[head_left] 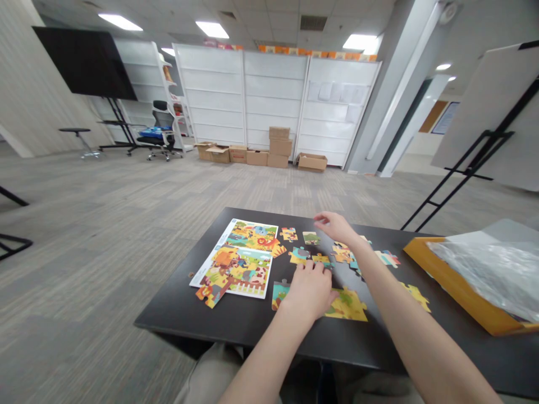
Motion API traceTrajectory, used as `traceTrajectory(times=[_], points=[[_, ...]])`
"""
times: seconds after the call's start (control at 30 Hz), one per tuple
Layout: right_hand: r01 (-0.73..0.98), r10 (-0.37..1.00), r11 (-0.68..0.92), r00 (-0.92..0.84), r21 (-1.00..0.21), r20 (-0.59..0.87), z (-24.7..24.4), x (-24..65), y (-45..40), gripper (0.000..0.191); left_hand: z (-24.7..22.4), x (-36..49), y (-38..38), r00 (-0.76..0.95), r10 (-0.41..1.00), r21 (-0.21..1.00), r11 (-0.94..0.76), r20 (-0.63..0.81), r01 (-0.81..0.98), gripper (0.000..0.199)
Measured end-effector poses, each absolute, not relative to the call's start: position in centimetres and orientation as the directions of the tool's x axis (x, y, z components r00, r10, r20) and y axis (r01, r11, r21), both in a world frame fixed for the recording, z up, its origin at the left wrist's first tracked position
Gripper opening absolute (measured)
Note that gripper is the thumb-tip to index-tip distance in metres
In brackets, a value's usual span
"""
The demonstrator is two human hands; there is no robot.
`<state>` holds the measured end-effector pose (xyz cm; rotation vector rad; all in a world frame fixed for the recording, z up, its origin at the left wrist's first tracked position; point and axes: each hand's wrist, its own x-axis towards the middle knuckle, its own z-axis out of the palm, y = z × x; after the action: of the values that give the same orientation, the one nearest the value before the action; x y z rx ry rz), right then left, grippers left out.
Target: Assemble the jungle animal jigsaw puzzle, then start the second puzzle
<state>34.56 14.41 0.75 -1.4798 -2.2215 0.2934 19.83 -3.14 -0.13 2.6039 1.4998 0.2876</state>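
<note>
Your left hand lies palm down among the puzzle pieces on the dark table, fingers bent with their tips at a yellow piece; you can't tell whether they grip it. Its thumb side meets a larger yellow section, and a teal piece sits just left of your wrist. Your right hand hangs beyond, fingers loosely parted, near a green piece. The picture sheet lies to your left, the orange box to your right.
</note>
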Motion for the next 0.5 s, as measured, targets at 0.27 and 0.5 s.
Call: traceTrajectory(times=[0.27, 0.5], points=[[0.972, 0.984, 0.138, -0.113, -0.19, 0.139, -1.3, 42.9, 11.5, 0.021, -0.9, 19.9, -3.0, 0.49, 0.863, 0.187, -0.505, 0.123, 0.843, 0.04], [0.923, 0.934, 0.345, -0.32, -0.169, 0.157, -2.3, 41.0, 11.6, 0.027, -0.7, 19.7, -3.0, 0.494, 0.862, 0.204, -0.507, 0.113, 0.837, 0.04]])
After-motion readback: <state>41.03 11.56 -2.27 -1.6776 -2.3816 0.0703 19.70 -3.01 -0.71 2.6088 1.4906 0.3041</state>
